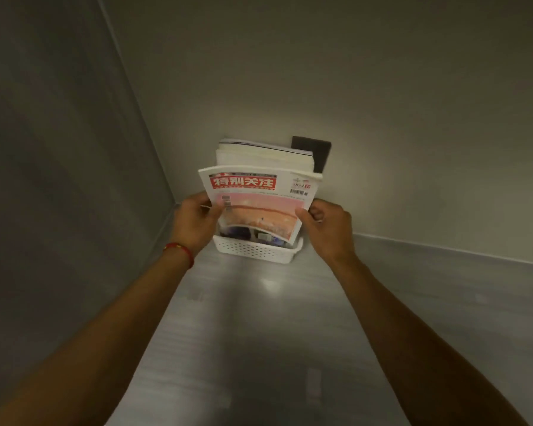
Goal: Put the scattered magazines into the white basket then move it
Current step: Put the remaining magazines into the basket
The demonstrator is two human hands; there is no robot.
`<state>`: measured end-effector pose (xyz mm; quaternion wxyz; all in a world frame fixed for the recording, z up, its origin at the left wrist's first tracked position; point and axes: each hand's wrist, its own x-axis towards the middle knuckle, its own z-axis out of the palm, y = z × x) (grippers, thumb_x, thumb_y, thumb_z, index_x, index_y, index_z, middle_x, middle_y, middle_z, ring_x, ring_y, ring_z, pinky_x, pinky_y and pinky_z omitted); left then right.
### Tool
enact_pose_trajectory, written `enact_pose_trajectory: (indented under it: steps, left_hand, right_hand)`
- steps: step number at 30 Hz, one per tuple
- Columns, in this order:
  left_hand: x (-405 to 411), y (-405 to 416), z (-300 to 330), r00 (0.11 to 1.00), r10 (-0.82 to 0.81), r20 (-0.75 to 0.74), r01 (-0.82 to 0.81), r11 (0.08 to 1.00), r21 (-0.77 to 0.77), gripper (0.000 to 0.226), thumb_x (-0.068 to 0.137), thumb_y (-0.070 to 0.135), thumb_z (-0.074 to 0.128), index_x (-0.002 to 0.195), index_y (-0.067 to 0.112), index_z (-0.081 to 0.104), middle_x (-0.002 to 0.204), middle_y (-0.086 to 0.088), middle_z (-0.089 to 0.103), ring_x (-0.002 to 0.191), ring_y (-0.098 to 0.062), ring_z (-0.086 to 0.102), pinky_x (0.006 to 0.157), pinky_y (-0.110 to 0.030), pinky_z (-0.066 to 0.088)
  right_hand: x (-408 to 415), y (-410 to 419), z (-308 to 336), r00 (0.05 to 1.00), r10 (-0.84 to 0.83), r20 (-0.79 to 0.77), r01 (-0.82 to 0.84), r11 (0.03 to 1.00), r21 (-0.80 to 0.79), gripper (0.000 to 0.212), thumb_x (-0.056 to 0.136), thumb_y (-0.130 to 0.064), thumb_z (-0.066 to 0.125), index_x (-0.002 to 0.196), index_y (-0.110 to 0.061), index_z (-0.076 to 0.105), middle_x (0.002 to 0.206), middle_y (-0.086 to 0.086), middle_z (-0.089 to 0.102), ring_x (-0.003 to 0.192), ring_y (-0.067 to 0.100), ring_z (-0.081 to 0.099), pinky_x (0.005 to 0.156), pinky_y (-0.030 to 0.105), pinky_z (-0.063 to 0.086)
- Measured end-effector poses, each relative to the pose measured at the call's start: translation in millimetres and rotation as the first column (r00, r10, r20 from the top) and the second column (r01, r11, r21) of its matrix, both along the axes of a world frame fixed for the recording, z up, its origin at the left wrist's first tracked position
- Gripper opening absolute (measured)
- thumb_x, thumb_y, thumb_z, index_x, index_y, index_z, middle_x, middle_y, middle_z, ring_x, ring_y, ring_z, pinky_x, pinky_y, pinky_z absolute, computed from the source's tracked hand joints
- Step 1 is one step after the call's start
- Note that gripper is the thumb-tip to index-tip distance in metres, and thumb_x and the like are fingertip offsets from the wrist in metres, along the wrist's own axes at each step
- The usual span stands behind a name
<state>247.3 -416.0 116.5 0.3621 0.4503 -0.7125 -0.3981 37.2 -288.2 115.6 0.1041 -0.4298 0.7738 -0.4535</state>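
Note:
A white perforated basket (253, 249) stands on the grey floor against the far wall. Several magazines (259, 158) stand upright in it, leaning on the wall. The front magazine (253, 195) has a red title banner and a pink cover, and its lower edge curls above the basket. My left hand (194, 222) grips that magazine's left edge. Its right edge is pinched by my right hand (326, 229). A red string bracelet circles my left wrist.
A dark rectangular panel (313, 150) sits on the wall behind the magazines. A grey wall (74, 179) runs along the left into a corner near the basket. A pale skirting (443, 247) lines the right wall. Shiny grey floor (259, 333) spreads toward me.

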Motion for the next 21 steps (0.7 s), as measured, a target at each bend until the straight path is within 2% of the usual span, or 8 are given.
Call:
enact_pose_trajectory:
  steps: [3, 6, 8, 10, 13, 17, 19, 21]
  left_hand:
    - [-6.1, -28.3, -12.7, 0.999, 0.033, 0.006, -0.033, 0.996, 0.086, 0.022, 0.092, 0.019, 0.063, 0.109, 0.011, 0.074, 0.106, -0.007, 0.075, 0.093, -0.018, 0.069, 0.09, -0.034, 0.055]
    - [-12.0, -41.8, -33.9, 0.999, 0.047, -0.001, -0.046, 0.984, 0.173, 0.023, 0.092, 0.017, 0.063, 0.109, 0.006, 0.074, 0.107, -0.013, 0.075, 0.096, -0.024, 0.071, 0.093, -0.042, 0.057]
    - [-14.9, -47.3, -50.0, 0.997, 0.069, -0.027, -0.062, 0.975, 0.214, 0.024, 0.092, 0.017, 0.064, 0.111, 0.006, 0.074, 0.109, -0.014, 0.075, 0.098, -0.024, 0.07, 0.094, -0.043, 0.056]
    - [-18.2, -51.7, -62.0, 0.996, 0.085, -0.018, -0.077, 0.961, 0.264, 0.026, 0.093, 0.021, 0.064, 0.113, 0.01, 0.073, 0.111, -0.011, 0.075, 0.098, -0.021, 0.069, 0.097, -0.042, 0.055]
    - [-25.0, -61.5, -74.7, 0.996, 0.084, 0.043, -0.092, 0.959, 0.269, 0.023, 0.092, 0.019, 0.06, 0.109, 0.017, 0.075, 0.107, -0.005, 0.077, 0.096, -0.019, 0.07, 0.096, -0.039, 0.055]
    - [-31.1, -68.2, -87.8, 0.986, 0.07, 0.148, -0.101, 0.971, 0.218, 0.027, 0.09, 0.006, 0.055, 0.1, 0.02, 0.076, 0.106, 0.0, 0.076, 0.091, -0.015, 0.069, 0.095, -0.034, 0.055]
    - [-29.2, -66.7, -91.2, 0.992, 0.06, 0.113, -0.085, 0.969, 0.232, 0.027, 0.087, 0.003, 0.061, 0.101, 0.021, 0.075, 0.105, 0.002, 0.074, 0.084, -0.009, 0.065, 0.093, -0.031, 0.053]
    - [-25.3, -70.4, -95.0, 0.991, 0.088, 0.104, -0.109, 0.969, 0.221, 0.032, 0.083, 0.006, 0.069, 0.114, 0.014, 0.07, 0.114, -0.008, 0.07, 0.094, -0.02, 0.066, 0.096, -0.035, 0.051]
  right_hand:
    - [-2.0, -31.3, -10.7, 0.997, -0.022, -0.068, 0.027, 0.997, 0.07, 0.019, 0.092, -0.024, 0.065, 0.091, -0.009, 0.076, 0.102, 0.005, 0.077, 0.075, 0.014, 0.071, 0.06, 0.008, 0.046]
    - [-3.5, -50.6, -33.1, 0.996, -0.041, -0.081, 0.053, 0.987, 0.149, 0.021, 0.095, -0.022, 0.062, 0.088, -0.006, 0.074, 0.103, 0.008, 0.077, 0.073, 0.013, 0.067, 0.05, -0.001, 0.038]
    - [-2.5, -57.9, -48.8, 0.995, -0.061, -0.083, 0.076, 0.978, 0.192, 0.022, 0.095, -0.022, 0.06, 0.087, -0.007, 0.074, 0.104, 0.009, 0.076, 0.069, 0.011, 0.062, 0.049, -0.003, 0.037]
    - [-0.2, -63.8, -61.7, 0.994, -0.106, -0.034, 0.111, 0.971, 0.21, 0.02, 0.095, -0.021, 0.061, 0.09, -0.008, 0.075, 0.105, 0.009, 0.076, 0.074, 0.017, 0.07, 0.051, -0.002, 0.037]
    - [5.5, -71.2, -76.3, 0.976, -0.204, 0.077, 0.184, 0.961, 0.207, 0.018, 0.094, -0.017, 0.063, 0.085, -0.007, 0.076, 0.096, 0.009, 0.078, 0.072, 0.017, 0.07, 0.055, 0.007, 0.044]
    - [9.3, -77.7, -85.6, 0.947, -0.304, 0.101, 0.279, 0.939, 0.201, 0.016, 0.094, -0.017, 0.061, 0.089, -0.009, 0.074, 0.094, 0.006, 0.077, 0.066, 0.009, 0.061, 0.05, 0.001, 0.034]
    - [7.8, -78.3, -89.0, 0.949, -0.302, 0.096, 0.281, 0.942, 0.182, 0.012, 0.091, -0.019, 0.064, 0.097, -0.01, 0.069, 0.099, 0.004, 0.075, 0.075, 0.011, 0.065, 0.053, -0.001, 0.034]
    - [1.3, -76.7, -95.1, 0.939, -0.308, 0.154, 0.279, 0.942, 0.187, 0.033, 0.085, -0.021, 0.072, 0.115, -0.012, 0.061, 0.116, 0.006, 0.068, 0.102, 0.021, 0.067, 0.073, 0.012, 0.05]
